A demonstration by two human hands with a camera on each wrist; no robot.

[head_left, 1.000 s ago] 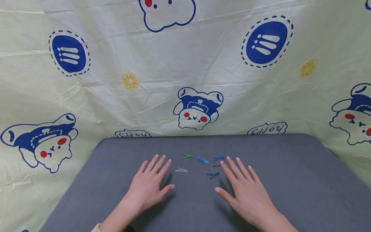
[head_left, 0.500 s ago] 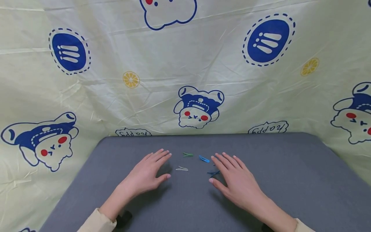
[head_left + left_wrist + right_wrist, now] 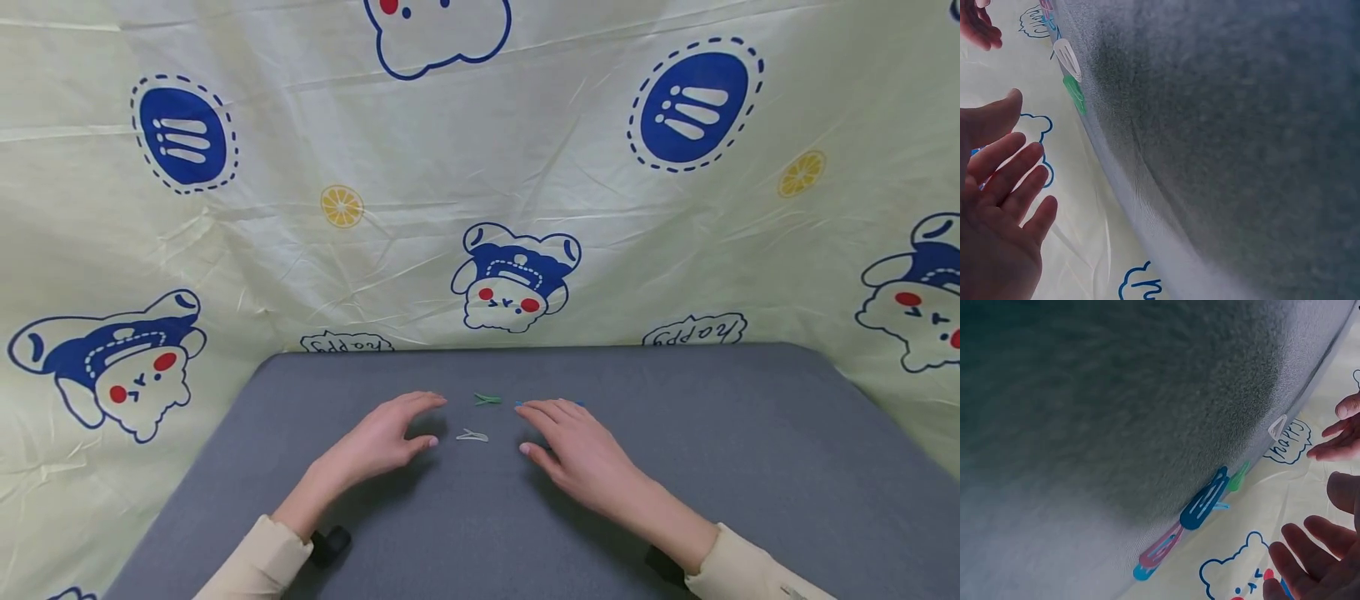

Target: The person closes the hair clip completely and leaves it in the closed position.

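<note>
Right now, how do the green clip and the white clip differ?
Colour: the green clip is green, the white clip plain white.
Depth: in the head view, the green clip lies nearer the table's far edge, the white clip nearer the person.
Sideways: the white clip sits slightly left of the green clip.
Shared: both lie on the grey table, neither held.

A white clip (image 3: 474, 437) and green clip (image 3: 487, 400) lie splayed, apart — dark blue clip (image 3: 1202, 503), pink clip (image 3: 1159, 549), bright blue clip (image 3: 1144, 573) grouped nearby.

Both hands (image 3: 386, 433) (image 3: 576, 454) apart, gently curved
</note>
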